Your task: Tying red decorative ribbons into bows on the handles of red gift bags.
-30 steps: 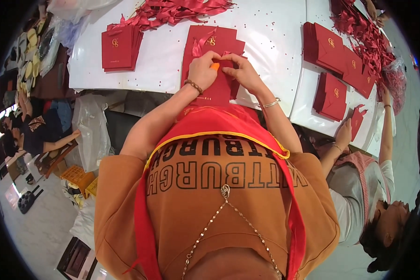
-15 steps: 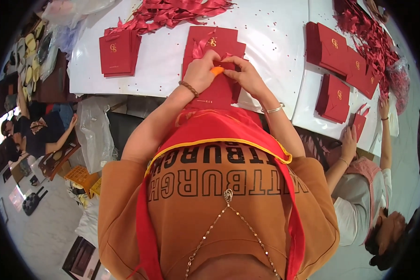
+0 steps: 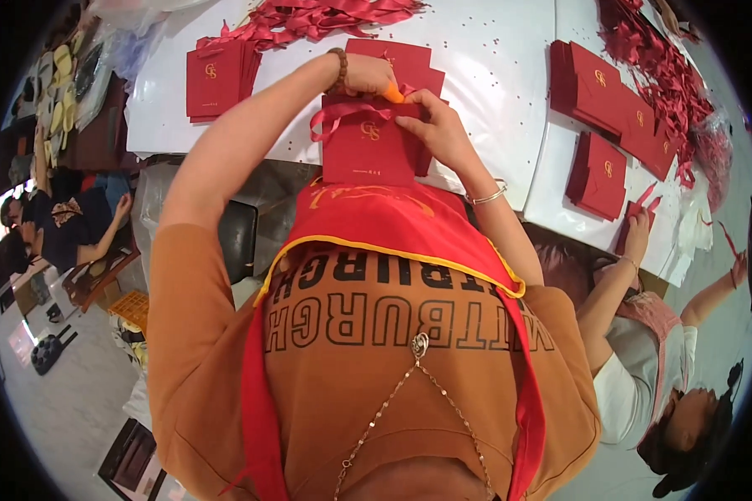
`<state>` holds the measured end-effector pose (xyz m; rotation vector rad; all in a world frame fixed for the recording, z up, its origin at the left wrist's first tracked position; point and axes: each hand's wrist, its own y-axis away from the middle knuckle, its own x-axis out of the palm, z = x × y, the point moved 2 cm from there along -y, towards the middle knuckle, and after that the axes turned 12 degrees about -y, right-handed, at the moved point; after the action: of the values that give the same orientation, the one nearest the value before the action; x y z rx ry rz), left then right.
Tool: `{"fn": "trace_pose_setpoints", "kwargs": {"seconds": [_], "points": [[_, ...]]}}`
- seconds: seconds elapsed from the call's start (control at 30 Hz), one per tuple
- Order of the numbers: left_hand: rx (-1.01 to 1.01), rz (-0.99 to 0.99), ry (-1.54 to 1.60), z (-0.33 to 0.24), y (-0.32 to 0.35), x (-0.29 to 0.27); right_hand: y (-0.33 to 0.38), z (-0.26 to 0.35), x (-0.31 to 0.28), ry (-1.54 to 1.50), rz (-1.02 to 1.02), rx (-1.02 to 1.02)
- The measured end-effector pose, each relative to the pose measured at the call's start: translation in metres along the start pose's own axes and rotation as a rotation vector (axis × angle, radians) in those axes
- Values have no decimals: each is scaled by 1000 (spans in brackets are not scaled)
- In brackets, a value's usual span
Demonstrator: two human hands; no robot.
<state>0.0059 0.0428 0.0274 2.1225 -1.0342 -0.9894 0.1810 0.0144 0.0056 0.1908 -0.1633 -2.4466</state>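
Observation:
A small flat red paper bag with a gold emblem lies before me on more red bags. A loop of red ribbon hangs over its upper left front. My left hand is closed at the bag's top edge, an orange cover on one finger. Red ribbon shows beside that fingertip; the other fingers' grip is hidden. My right hand pinches the bag's top right edge between thumb and fingers, close to the left fingertips.
Red ribbons are heaped at the back, beside a stack of red bags on the left. More bag stacks and a ribbon pile lie right. A co-worker's hand holds a red bag there. Red specks dot the white tabletop.
My left hand has moved up and away, its elbow swinging out left. The ribbon loop now hangs over the bag's front. A co-worker's far hand has pulled away from the table with a ribbon.

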Motion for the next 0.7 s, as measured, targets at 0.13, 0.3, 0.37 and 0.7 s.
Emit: {"fn": "trace_pose_setpoints", "kwargs": {"seconds": [0.13, 0.3, 0.37, 0.7], "points": [[-3, 37, 57, -2, -2, -1, 3, 3, 0, 13, -10, 23], [109, -314, 41, 8, -12, 7, 4, 6, -2, -25, 7, 17], [61, -594, 267, 14, -11, -3, 6, 9, -1, -9, 0, -12], [-37, -612, 7, 53, 10, -4, 5, 11, -4, 44, -12, -29]]}}
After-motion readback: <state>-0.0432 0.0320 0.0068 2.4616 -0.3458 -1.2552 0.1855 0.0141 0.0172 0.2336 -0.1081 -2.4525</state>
